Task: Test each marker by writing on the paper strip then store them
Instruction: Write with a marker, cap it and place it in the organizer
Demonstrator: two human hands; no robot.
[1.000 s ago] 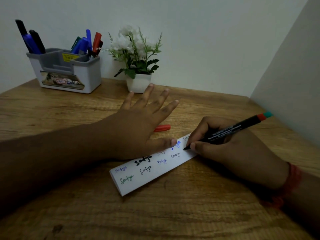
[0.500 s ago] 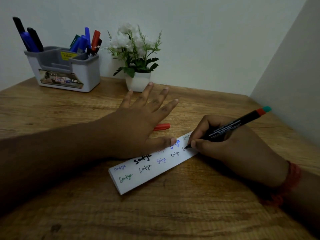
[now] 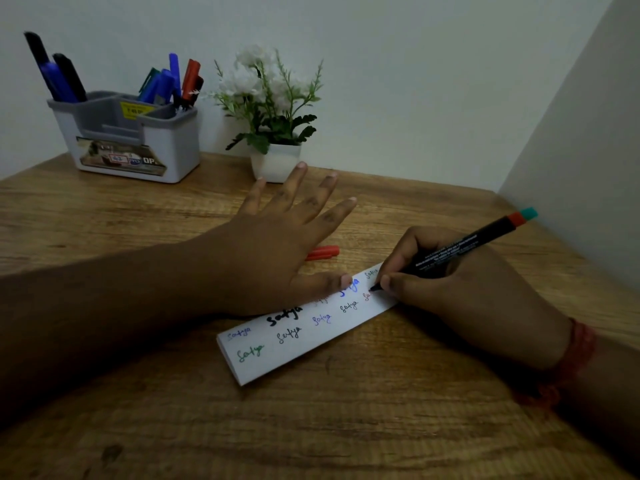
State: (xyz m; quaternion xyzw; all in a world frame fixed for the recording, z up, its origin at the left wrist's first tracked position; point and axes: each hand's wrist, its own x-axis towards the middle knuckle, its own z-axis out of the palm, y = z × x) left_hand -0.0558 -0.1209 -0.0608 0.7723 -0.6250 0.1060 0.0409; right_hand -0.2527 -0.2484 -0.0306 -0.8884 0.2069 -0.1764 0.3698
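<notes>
A white paper strip (image 3: 304, 344) lies slanted on the wooden table (image 3: 311, 427), covered with small words in several colours. My left hand (image 3: 277, 251) lies flat with spread fingers, its thumb pressing the strip's upper edge. My right hand (image 3: 460, 289) grips a black marker (image 3: 460, 247) with a red and teal end, its tip touching the strip's right end beside fresh red letters. A red cap (image 3: 323, 252) lies on the table behind my left hand. At the back left, a grey holder (image 3: 135, 143) stores several markers (image 3: 169, 84).
A white pot with artificial flowers (image 3: 273, 133) stands against the back wall right of the holder. A wall (image 3: 581, 168) closes the table's right side close to my right hand.
The marker's tip has crept along the strip's right end, leaving new red letters. My left hand has stayed pressed on the strip.
</notes>
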